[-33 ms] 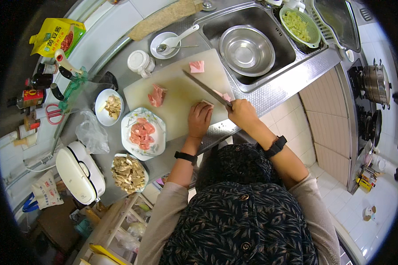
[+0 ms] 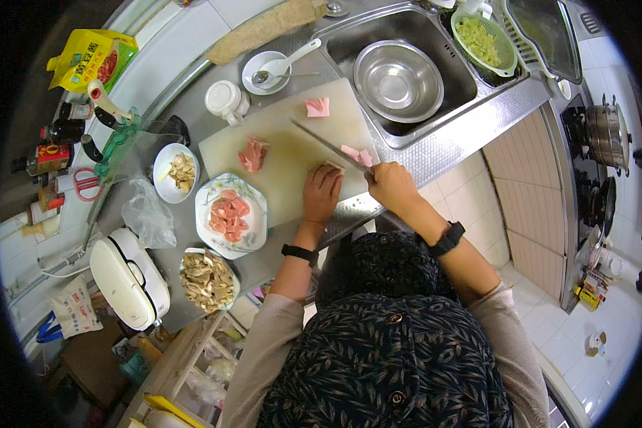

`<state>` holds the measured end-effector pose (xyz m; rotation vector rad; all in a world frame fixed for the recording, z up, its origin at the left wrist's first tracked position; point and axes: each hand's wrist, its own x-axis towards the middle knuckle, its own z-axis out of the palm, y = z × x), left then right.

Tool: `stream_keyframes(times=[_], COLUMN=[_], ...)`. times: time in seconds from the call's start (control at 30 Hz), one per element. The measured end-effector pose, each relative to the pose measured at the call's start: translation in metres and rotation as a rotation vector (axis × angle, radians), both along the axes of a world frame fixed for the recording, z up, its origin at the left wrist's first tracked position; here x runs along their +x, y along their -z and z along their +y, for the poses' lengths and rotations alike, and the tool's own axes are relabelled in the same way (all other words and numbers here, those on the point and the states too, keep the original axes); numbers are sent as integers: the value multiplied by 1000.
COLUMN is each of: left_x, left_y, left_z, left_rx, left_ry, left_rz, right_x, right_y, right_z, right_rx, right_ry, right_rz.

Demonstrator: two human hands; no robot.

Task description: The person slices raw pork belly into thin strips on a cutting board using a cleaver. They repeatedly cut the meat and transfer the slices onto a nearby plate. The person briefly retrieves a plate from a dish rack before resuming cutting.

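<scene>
My right hand [image 2: 393, 187] is closed round the handle of a kitchen knife [image 2: 328, 145]. Its long narrow blade slants up and left over a pale cutting board [image 2: 282, 191]. Curled fingers of my left hand [image 2: 322, 192] press on a piece of meat [image 2: 334, 166] at the board's near edge, mostly hidden under them. Just beyond the blade, near the right edge, lie pink meat slices [image 2: 357, 154]. Another pale pink piece [image 2: 317, 107] rests at the far end, and a redder chunk [image 2: 253, 154] lies on the left part.
Left of the board stand a plate of cut meat [image 2: 260, 240], a bowl of chopped aromatics [image 2: 160, 187], a dish of mushrooms [image 2: 208, 279] and a white appliance [image 2: 125, 279]. Behind are a lidded jar [image 2: 226, 100] and a spoon bowl [image 2: 249, 75]. A steel basin [image 2: 398, 82] sits in the sink [image 2: 342, 53].
The knife has shifted slightly left and toward me, showing more of the pink slices beyond it. My left hand stays on the meat.
</scene>
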<state>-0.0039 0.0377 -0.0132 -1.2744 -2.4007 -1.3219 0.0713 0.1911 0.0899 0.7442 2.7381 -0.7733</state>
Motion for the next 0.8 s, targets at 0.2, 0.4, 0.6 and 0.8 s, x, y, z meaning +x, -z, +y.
stream_keyframes(times=[0.2, 0.4, 0.6, 0.8], left_x=[0, 0, -1, 2], left_y=[7, 7, 10, 6], left_z=[-4, -4, -5, -4], left_rx=[-29, -50, -38, -68], left_ry=[5, 19, 21, -23], left_rz=[15, -38, -80, -46], right_x=[39, 47, 16, -17], right_y=[-37, -46, -22, 8], right_z=[-10, -5, -10, -24], right_rx=[68, 93, 71, 96], right_ry=[-169, -176, -187, -202], right_rz=[-161, -226, -250, -255])
